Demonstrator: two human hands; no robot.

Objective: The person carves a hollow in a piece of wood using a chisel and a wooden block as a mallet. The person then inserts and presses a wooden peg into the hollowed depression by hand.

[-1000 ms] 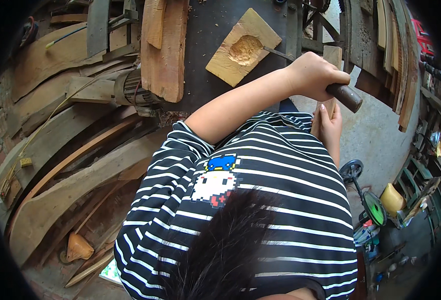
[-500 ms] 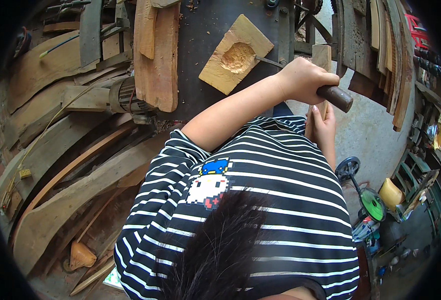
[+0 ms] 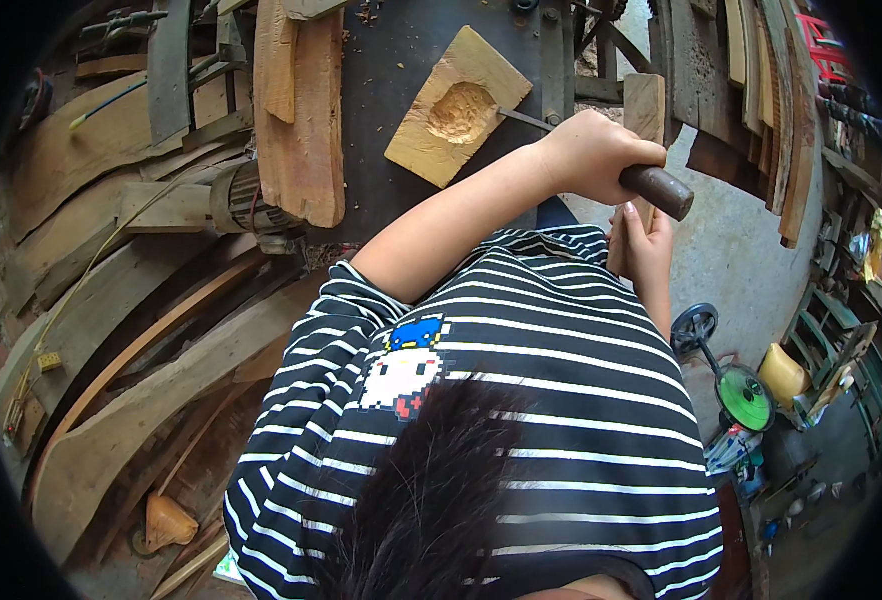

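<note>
A pale yellow wooden block [image 3: 429,158] with a round, rough-cut hollow in its middle lies on a dark worktop. My left hand [image 3: 593,155] is wrapped around a chisel [image 3: 527,120]. The chisel's dark, thick handle sticks out on the right side of the fist, and its thin metal blade reaches the hollow's right rim. Lower right, my right hand [image 3: 651,245] is closed around the near end of a squared wooden bat [image 3: 644,105]. My left fist and the chisel handle hide the bat's middle. A gap between bat and handle cannot be made out.
Wood chips dot the dark worktop [image 3: 386,75]. A long plank [image 3: 303,150] lies along its left side, with a motor [image 3: 241,197] beside it. Curved boards [image 3: 141,400] are stacked at left, more planks [image 3: 776,110] at upper right. A green-covered fan [image 3: 744,398] stands lower right.
The whole view has shifted slightly, so the block and worktop appear a little further left. Both hands keep their grips, and the chisel tip stays at the hollow's rim.
</note>
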